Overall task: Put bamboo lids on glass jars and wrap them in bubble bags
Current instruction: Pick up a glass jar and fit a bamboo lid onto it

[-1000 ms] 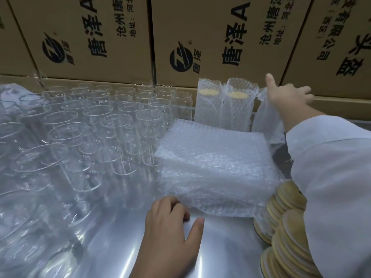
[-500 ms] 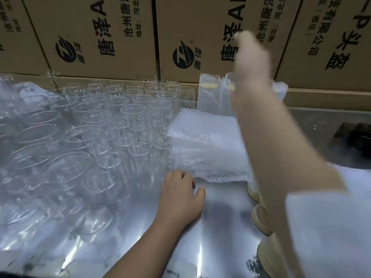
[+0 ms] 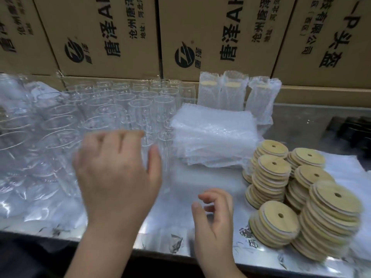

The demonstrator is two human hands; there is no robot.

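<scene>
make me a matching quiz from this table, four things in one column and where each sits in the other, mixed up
1 wrapped jars
2 bamboo lids
3 bare glass jars
4 bubble bags

A flat pile in the middle
B crowded on the left
C upright at the back, by the cardboard boxes
D stacked on the right

Pairs: 1-C, 2-D, 3-B, 4-A

The cardboard boxes [image 3: 96, 35] read 唐泽 and 沧州唐泽, while the rightmost box [image 3: 325, 37] seems to read 头盔.
</scene>
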